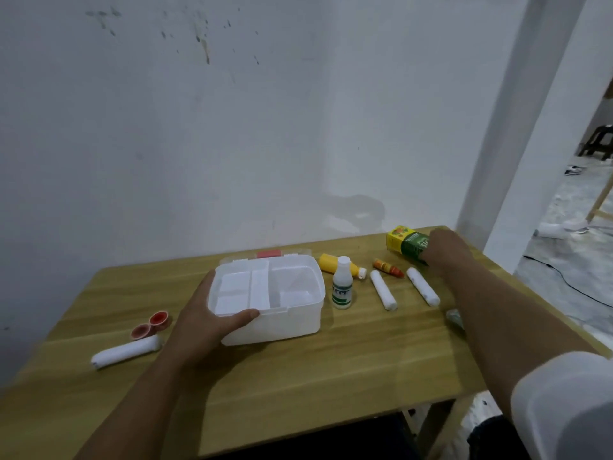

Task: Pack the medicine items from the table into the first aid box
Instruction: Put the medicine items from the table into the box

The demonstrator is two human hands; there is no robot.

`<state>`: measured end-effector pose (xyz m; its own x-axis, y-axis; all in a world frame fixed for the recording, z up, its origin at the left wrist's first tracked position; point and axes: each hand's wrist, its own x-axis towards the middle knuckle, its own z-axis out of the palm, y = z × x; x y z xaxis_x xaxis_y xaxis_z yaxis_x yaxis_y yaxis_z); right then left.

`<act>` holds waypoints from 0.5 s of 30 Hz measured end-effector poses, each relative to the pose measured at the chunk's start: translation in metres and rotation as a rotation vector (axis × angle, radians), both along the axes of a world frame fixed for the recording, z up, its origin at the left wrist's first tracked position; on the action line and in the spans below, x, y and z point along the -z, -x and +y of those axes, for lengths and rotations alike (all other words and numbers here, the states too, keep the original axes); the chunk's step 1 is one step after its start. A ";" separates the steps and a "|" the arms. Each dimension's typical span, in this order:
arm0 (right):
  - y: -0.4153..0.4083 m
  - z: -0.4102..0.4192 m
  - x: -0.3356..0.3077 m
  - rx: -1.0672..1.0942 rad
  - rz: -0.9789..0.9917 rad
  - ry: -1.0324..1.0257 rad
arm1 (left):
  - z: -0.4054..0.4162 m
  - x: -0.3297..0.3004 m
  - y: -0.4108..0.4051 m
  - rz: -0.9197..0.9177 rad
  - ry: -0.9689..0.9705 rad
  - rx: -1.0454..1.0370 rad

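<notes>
The white first aid box [292, 323] stands open at the table's middle, its lid with a red handle [268, 254] folded back. My left hand [205, 320] grips the box's front left corner, thumb on the rim. My right hand [447, 247] is closed around a yellow and green carton [403, 242] at the far right. Between them lie a yellow bottle [331, 263], an upright white bottle [342, 287], a small orange tube [386, 267] and two white bandage rolls [383, 290] [423, 286]. A third roll [126, 352] and two red tape rolls [151, 325] lie at the left.
The wooden table [331, 360] stands against a white wall [232, 127]. A small clear packet [454, 317] peeks out beside my right forearm. To the right, past the table edge, the floor holds a black cable [570, 283] and a dark stool [598, 141].
</notes>
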<state>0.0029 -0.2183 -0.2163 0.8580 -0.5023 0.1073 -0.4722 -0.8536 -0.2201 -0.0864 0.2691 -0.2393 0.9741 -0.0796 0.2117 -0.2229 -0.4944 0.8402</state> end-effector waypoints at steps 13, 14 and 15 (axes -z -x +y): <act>0.040 0.164 -0.146 -0.690 -0.005 -0.089 | 0.009 -0.008 0.013 0.040 -0.002 0.008; 0.044 0.178 -0.145 -0.721 0.060 -0.046 | 0.010 -0.009 0.014 0.042 0.000 0.005; 0.048 0.190 -0.144 -0.741 0.119 0.023 | 0.011 -0.009 0.014 0.041 0.002 0.001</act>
